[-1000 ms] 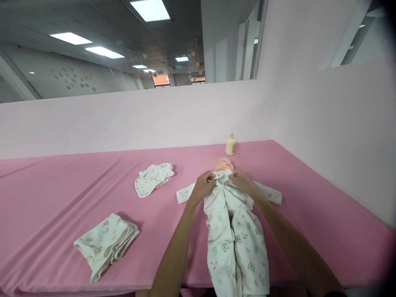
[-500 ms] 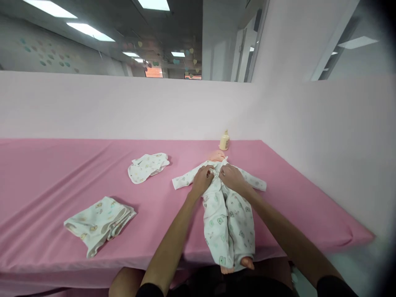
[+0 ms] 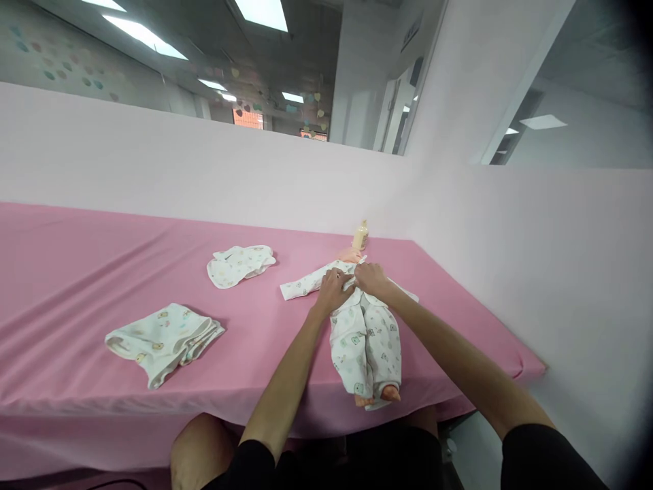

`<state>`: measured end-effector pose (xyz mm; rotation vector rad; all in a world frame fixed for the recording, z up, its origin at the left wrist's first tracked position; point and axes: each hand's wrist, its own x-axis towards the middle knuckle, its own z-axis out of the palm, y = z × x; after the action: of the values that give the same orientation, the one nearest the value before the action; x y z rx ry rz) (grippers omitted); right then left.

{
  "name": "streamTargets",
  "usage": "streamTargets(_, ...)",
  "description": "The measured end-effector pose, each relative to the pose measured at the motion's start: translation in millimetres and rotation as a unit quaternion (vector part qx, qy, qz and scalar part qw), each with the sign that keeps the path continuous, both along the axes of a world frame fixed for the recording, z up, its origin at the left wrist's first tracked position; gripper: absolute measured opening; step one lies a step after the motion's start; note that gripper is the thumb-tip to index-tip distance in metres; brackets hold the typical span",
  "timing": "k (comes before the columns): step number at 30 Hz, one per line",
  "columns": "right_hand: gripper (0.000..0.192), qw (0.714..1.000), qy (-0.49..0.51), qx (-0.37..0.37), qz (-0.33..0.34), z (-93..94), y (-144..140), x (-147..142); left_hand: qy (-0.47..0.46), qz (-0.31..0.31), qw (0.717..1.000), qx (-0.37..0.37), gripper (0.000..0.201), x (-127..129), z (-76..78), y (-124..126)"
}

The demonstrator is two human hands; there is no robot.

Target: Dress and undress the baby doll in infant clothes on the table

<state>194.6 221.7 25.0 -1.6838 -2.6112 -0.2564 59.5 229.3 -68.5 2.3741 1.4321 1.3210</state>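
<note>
A smooth peach-coloured doll (image 3: pixel 390 393) in a loose white printed fabric suit (image 3: pixel 352 340) lay on the creased pink table cloth (image 3: pixel 255 347).
Its long axis ran from feet (image 3: pixel 363 401) at the near edge to the rounded head (image 3: pixel 349 256) beyond, slightly left; the bare left hand (image 3: pixel 334 290) and bare right hand (image 3: pixel 371 280) pinched the suit's upper front, their fingertips closer together than a second earlier; a pale-yellow rounded bottle (image 3: pixel 360 237) stood past the head.
</note>
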Motion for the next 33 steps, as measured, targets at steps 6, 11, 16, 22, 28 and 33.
streamTargets(6, 0.025, 0.978, 0.176, -0.102, -0.032, 2.5, 7.0, 18.5, 0.022, -0.016, 1.000, 0.013, 0.029, -0.8, 6.7, -4.6)
streamTargets(11, 0.022, 0.934, 0.303, -0.191, -0.014, -2.1, 11.6, 33.8, 0.020, -0.023, 0.999, 0.041, 0.028, 2.6, 9.5, -9.7)
streamTargets(16, 0.016, 0.913, 0.341, -0.226, 0.006, -8.2, 9.1, 42.6, 0.014, -0.021, 0.999, 0.048, 0.021, 5.1, 8.2, -9.8)
streamTargets(22, 0.017, 0.931, 0.323, -0.169, 0.022, -16.9, 0.2, 42.1, 0.000, -0.012, 0.999, 0.046, 0.023, 5.8, 4.2, -4.9)
streamTargets(28, 0.015, 0.956, 0.287, -0.069, -0.004, -24.2, 2.7, 39.3, -0.022, -0.001, 0.998, 0.056, 0.021, 5.9, 9.3, -9.6)
streamTargets(33, 0.014, 0.956, 0.268, -0.012, -0.116, -22.7, 20.4, 66.9, -0.101, 0.066, 0.993, -0.002, 0.023, -8.5, 20.2, -8.2)
